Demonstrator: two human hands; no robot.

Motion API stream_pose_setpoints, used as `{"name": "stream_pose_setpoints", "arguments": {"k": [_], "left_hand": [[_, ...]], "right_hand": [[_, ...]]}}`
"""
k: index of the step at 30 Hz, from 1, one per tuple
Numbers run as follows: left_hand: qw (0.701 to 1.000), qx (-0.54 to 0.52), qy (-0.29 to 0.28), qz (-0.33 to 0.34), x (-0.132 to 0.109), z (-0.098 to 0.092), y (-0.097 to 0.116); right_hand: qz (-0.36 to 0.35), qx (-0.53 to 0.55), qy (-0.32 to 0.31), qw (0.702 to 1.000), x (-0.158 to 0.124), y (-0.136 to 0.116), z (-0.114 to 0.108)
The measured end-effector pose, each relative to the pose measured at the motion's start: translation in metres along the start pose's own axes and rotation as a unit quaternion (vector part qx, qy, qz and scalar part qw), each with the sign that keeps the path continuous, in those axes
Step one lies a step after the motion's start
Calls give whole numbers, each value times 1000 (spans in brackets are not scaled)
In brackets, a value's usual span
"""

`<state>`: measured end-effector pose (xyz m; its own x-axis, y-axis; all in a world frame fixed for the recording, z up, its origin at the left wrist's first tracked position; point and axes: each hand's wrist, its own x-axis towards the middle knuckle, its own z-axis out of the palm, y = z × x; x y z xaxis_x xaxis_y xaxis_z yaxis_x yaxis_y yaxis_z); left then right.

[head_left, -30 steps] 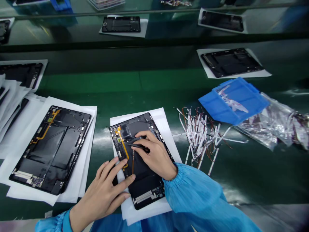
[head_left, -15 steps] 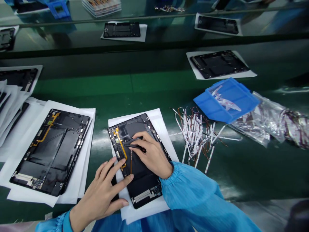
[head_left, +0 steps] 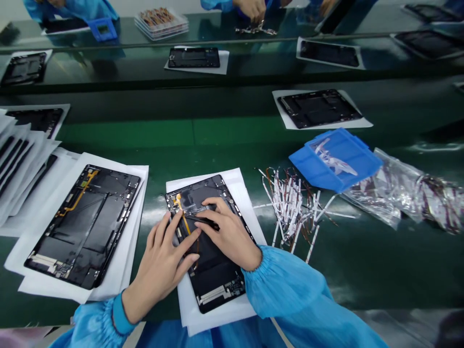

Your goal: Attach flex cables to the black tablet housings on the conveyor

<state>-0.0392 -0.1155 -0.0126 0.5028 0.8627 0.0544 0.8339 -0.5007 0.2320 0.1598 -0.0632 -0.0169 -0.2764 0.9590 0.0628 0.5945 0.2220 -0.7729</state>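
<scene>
In front of me a black tablet housing (head_left: 213, 285) lies tilted on white sheets (head_left: 237, 186). An orange flex cable (head_left: 178, 200) runs along its left side. My right hand (head_left: 230, 232) is closed around black tweezers (head_left: 207, 221), whose tips point left toward that cable. My left hand (head_left: 165, 253) lies over the housing's left edge with fingers spread, its fingertips touching near the orange cable. A thin brown strip in the housing is partly hidden under the left fingers.
Left lies a second tablet housing (head_left: 85, 227) on paper, beside a stack of wrapped parts (head_left: 18, 169). On the right are loose white-and-brown strips (head_left: 290, 205), a blue bin (head_left: 337, 162) and clear plastic bags (head_left: 409, 188). Further housings (head_left: 321, 108) lie beyond; co-workers' hands (head_left: 253, 8) show at the back.
My left hand has moved up along the housing, its fingertips now nearer the tweezers. The right hand stays almost in place. The view has tipped up, showing co-workers' hands.
</scene>
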Motion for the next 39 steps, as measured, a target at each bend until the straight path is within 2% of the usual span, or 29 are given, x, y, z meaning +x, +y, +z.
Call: {"name": "stream_pose_setpoints", "arguments": {"k": [6, 13, 21, 26, 32, 39], "left_hand": [[998, -55, -7, -12, 5, 3, -6], [982, -159, 24, -98, 12, 6, -2], [962, -212, 25, -168, 41, 3, -4], [957, -227, 18, -180, 55, 3, -8], [958, -230, -10, -169, 54, 0, -11], [956, -232, 3, -181, 54, 4, -12]], "right_hand": [[-30, 56, -21, 998, 19, 3, -10], [-8, 85, 8, 996, 22, 14, -2], [-4, 80, 41, 996, 19, 18, 6], [-11, 67, 50, 996, 20, 18, 7], [-20, 54, 47, 997, 20, 17, 5], [-22, 51, 47, 997, 20, 18, 7]]}}
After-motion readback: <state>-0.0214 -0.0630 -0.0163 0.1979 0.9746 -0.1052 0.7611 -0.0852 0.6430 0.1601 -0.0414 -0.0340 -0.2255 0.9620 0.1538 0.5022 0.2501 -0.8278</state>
